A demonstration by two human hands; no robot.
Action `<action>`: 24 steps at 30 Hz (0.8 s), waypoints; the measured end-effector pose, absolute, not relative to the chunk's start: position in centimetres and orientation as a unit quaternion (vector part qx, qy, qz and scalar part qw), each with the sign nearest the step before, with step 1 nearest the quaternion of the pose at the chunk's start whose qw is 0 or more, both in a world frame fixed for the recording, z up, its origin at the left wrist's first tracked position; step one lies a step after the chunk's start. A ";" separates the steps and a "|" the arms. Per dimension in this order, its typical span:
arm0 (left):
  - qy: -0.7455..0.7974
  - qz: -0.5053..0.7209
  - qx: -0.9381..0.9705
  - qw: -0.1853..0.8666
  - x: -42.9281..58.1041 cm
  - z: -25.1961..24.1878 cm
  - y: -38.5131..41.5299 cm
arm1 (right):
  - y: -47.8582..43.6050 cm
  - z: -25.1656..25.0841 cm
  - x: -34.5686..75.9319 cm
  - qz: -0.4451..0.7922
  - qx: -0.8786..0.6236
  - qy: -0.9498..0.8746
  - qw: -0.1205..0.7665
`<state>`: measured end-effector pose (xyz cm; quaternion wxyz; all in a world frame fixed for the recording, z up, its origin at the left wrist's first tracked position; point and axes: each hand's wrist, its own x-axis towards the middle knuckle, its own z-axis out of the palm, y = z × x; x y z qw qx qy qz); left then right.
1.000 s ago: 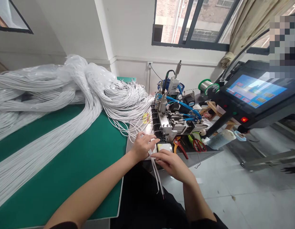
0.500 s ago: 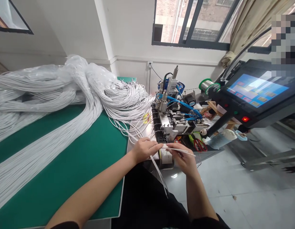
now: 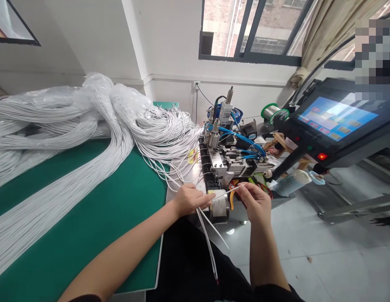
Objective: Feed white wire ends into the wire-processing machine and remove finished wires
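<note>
Several white cables [image 3: 207,240] pass through my left hand [image 3: 191,199], which is closed around them in front of the machine. Their loose ends hang below it over my lap, and one shows a reddish tip. My right hand [image 3: 254,200] pinches the end of one white cable, drawn out straight to the right of my left hand. Just behind the hands stands the bench machine [image 3: 224,155] with metal cylinders and blue air tubes. Several cables lead from its black front edge into a large looped bundle of white cables [image 3: 172,130].
Long cable bundles partly in plastic bags [image 3: 100,90] lie across the green table [image 3: 119,235] at left. A touchscreen panel [image 3: 338,115] stands at right. Orange-handled pliers [image 3: 231,197], a wire spool [image 3: 273,112] and a light-blue roll [image 3: 292,183] are around the machine.
My right hand has moved up and right, away from my left, with one cable end. Other cable ends that lay across toward it now hang down below my left hand.
</note>
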<state>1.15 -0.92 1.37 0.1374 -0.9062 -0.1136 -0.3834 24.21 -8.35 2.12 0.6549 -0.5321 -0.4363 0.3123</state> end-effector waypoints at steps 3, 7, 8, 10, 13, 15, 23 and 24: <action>-0.112 -0.384 -0.906 0.138 1.2 1.3 -0.9 | -7.9 1.4 23.9 0.302 -0.537 -0.384 0.688; -0.158 -0.382 -0.897 0.156 1.6 0.8 -0.9 | -7.7 1.0 23.6 0.287 -0.554 -0.393 0.675; -0.171 -0.380 -0.895 0.157 1.7 0.7 -0.9 | -7.7 1.1 23.5 0.284 -0.558 -0.399 0.670; -0.192 -0.375 -0.893 0.155 1.8 0.6 -0.8 | -7.7 1.1 23.5 0.283 -0.561 -0.407 0.663; -0.214 -0.370 -0.891 0.151 1.8 0.6 -0.7 | -7.6 1.3 23.5 0.293 -0.561 -0.422 0.649; -0.227 -0.363 -0.891 0.150 1.9 0.6 -0.7 | -7.5 1.4 23.5 0.306 -0.556 -0.438 0.636; -0.273 -0.328 -0.893 0.139 1.9 0.1 -0.5 | -7.1 1.2 23.6 0.433 -0.482 -0.405 0.645; -0.269 -0.328 -0.895 0.139 1.9 0.2 -0.5 | -7.0 1.2 23.5 0.443 -0.477 -0.399 0.646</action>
